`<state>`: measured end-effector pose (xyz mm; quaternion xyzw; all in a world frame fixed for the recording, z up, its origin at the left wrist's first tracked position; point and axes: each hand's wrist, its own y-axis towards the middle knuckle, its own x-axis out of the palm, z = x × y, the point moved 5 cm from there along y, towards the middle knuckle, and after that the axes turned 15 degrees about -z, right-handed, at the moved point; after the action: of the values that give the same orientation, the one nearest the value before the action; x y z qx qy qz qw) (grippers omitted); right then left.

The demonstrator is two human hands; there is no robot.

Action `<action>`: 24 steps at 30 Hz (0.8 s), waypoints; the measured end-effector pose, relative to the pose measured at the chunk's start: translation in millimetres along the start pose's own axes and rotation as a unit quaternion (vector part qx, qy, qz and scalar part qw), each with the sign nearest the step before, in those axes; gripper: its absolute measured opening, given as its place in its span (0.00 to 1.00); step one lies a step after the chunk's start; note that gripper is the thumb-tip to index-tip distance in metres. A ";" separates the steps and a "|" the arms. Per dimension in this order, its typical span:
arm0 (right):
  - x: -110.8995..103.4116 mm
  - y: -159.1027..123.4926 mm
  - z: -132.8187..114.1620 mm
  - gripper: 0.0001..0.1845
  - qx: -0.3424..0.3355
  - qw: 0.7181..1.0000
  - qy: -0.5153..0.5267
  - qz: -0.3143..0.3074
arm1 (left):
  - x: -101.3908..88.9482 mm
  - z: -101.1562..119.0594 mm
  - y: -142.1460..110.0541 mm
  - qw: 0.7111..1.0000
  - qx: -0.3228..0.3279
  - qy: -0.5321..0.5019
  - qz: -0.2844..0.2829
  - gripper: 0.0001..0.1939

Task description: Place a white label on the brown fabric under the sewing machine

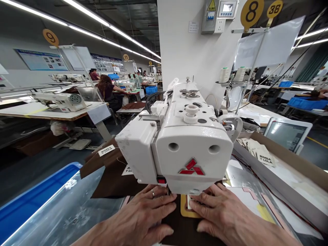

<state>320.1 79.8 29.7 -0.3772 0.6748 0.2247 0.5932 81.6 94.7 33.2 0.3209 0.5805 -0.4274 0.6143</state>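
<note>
A white sewing machine (pixel 189 143) with a red three-diamond logo fills the middle of the head view. Under its head lies dark brown fabric (pixel 179 229) with a tan template frame (pixel 186 210) around a small white label. My left hand (pixel 146 215) lies flat on the fabric just left of the needle area, a ring on one finger. My right hand (pixel 220 215) presses flat on the fabric and the template's right side, fingertips at the label. The needle itself is hidden behind the machine head.
A pile of brown fabric pieces with white labels (pixel 106 150) lies to the left. A blue bin (pixel 33 198) stands at lower left. A cardboard tray with loose labels (pixel 263 157) and a tablet screen (pixel 288 135) sit on the right. Other workers sit at machines far behind.
</note>
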 end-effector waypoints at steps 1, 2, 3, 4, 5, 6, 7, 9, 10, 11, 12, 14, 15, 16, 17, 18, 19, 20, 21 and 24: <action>0.7 0.2 0.0 0.25 0.001 1.000 0.002 -0.006 | 0.0 0.2 0.1 1.000 0.000 -0.001 0.000 0.27; 1.4 0.3 0.1 0.25 0.004 1.000 0.004 -0.014 | -0.3 0.5 0.2 1.000 0.001 -0.001 0.001 0.26; 2.0 0.4 0.2 0.26 0.008 1.000 0.008 -0.023 | -0.7 0.8 0.4 1.000 0.003 0.000 0.002 0.26; 2.3 0.3 0.3 0.26 0.012 0.999 0.011 -0.031 | -1.2 1.0 0.6 1.000 0.005 0.000 0.002 0.26; 2.2 0.2 0.3 0.26 0.016 0.999 0.016 -0.037 | -1.7 1.1 0.8 1.000 0.006 0.000 0.002 0.26; 1.9 0.2 0.3 0.26 0.018 0.999 0.021 -0.042 | -2.1 1.1 1.0 1.000 0.005 0.000 0.000 0.26; 1.4 0.3 0.2 0.26 0.019 0.998 0.026 -0.044 | -2.2 0.8 1.2 1.000 0.004 -0.001 -0.004 0.26; 0.4 0.7 0.1 0.25 0.017 0.998 0.037 -0.048 | -1.4 0.2 1.4 1.000 -0.001 -0.001 -0.019 0.27; 0.2 1.0 0.3 0.25 0.018 0.998 0.040 -0.048 | -1.0 -0.2 1.4 1.000 -0.003 -0.001 -0.024 0.27; 0.2 1.3 0.5 0.25 0.019 0.998 0.041 -0.049 | -0.7 -0.5 1.3 1.000 -0.004 -0.002 -0.026 0.27; 0.3 1.4 0.7 0.24 0.020 0.998 0.041 -0.047 | -0.5 -0.7 1.2 1.000 -0.003 -0.004 -0.024 0.28; -0.1 1.1 0.5 0.23 0.018 0.998 0.040 -0.037 | -0.1 -1.0 0.9 1.000 -0.001 -0.010 -0.013 0.28; -0.7 0.7 0.2 0.23 0.014 0.999 0.039 -0.028 | 0.2 -1.1 0.9 1.000 0.001 -0.013 -0.008 0.28; -1.6 0.2 -0.2 0.22 0.010 0.999 0.038 -0.019 | 0.5 -1.0 0.9 1.000 0.003 -0.014 -0.005 0.28; -2.5 -0.1 -0.7 0.22 0.007 0.999 0.036 -0.011 | 0.6 -0.8 0.9 1.000 0.003 -0.015 -0.002 0.29; -3.1 -0.3 -1.2 0.22 0.004 0.999 0.034 -0.007 | 0.6 -0.6 0.9 1.000 0.003 -0.014 0.000 0.28; -3.3 -0.3 -1.6 0.22 0.004 0.999 0.032 -0.007 | 0.2 -0.2 0.9 1.000 0.003 -0.014 0.002 0.28; -3.3 0.0 -1.8 0.22 0.006 0.999 0.030 -0.010 | -0.3 0.3 0.9 1.000 0.004 -0.013 0.003 0.28; -3.1 0.3 -1.9 0.22 0.008 0.999 0.030 -0.013 | -0.7 0.7 1.0 1.000 0.002 -0.013 0.003 0.27; -2.4 1.3 -2.4 0.22 0.014 0.999 0.032 -0.022 | -0.7 0.8 1.3 1.000 -0.006 -0.009 -0.006 0.28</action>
<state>317.7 79.4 32.3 -0.3907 0.6881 0.1901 0.5812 83.1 94.6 33.9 0.3097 0.5794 -0.4308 0.6187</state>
